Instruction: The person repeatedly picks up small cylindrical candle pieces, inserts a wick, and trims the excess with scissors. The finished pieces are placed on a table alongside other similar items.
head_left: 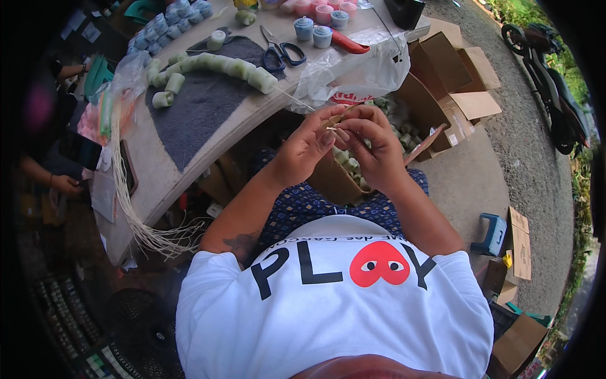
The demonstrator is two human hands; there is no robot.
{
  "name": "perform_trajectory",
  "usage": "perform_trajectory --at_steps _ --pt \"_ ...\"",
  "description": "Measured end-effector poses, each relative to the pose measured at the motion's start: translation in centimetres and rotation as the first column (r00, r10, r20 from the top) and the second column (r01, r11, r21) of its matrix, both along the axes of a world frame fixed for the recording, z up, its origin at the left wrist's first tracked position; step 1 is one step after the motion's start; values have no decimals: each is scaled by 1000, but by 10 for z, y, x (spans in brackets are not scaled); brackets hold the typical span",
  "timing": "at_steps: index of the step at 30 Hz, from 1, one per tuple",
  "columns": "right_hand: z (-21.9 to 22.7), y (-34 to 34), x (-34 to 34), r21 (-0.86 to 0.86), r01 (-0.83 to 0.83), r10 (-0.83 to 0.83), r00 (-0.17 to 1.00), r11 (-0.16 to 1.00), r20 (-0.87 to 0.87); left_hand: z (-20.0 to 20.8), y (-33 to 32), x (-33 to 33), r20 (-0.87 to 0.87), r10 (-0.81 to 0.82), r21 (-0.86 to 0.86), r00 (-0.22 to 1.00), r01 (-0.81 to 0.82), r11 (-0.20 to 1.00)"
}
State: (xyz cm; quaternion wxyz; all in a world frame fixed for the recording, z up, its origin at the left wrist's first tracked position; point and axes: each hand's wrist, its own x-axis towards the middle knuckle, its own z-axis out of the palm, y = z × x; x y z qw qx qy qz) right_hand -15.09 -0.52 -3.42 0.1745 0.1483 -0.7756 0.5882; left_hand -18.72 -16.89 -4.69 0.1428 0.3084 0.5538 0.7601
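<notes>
1. Head view, middle of the frame: your left hand [303,151] is drawn in narrow, thumb and fingertips pinching a thin white cord [294,98].
2. Your right hand [379,148] faces it just beside, also pinched narrow on the cord; a short, pale end shows between the two sets of fingertips. Your fingers hide the rest, so you cannot tell whether it is knotted.
3. From your hands, the cord runs toward the upper left, slack-free, to a curved row of pale green, short cylinders [233,67] on the table.
4. Those cylinders look mottled and slightly cloudy, with whitish patches and rounded edges; they sit end to end, nearly touching, the row bending at its left.
5. Beneath them, upper left of the frame, spreads a dark blue-grey cloth [192,126].
6. Above the row's right end lie scissors with dark blue handles [274,54], blades open.
7. Below your hands, near the centre, an open brown cardboard box [329,180] holds more pale green pieces [351,167].
</notes>
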Motion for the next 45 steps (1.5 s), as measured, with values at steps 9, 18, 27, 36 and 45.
perform_trajectory --at_steps 9,18,27,36,45 --pt "0 4 -2 77 126 -128 992 989 14 -6 9 -10 -309 331 -153 892 -390 908" --pt "-1 1 -3 133 133 -130 991 982 -25 -9 5 -11 -410 373 -167 832 -471 866" --pt "0 2 -10 232 109 -126 990 966 57 8 -12 -27 -786 240 -146 570 -549 823" --pt "13 -6 -25 -423 -249 436 787 871 435 -12 -9 -30 74 70 120 995 -78 990" --pt "13 -20 -24 302 -6 56 986 953 -155 -1 -2 -16 152 161 157 975 -185 970"
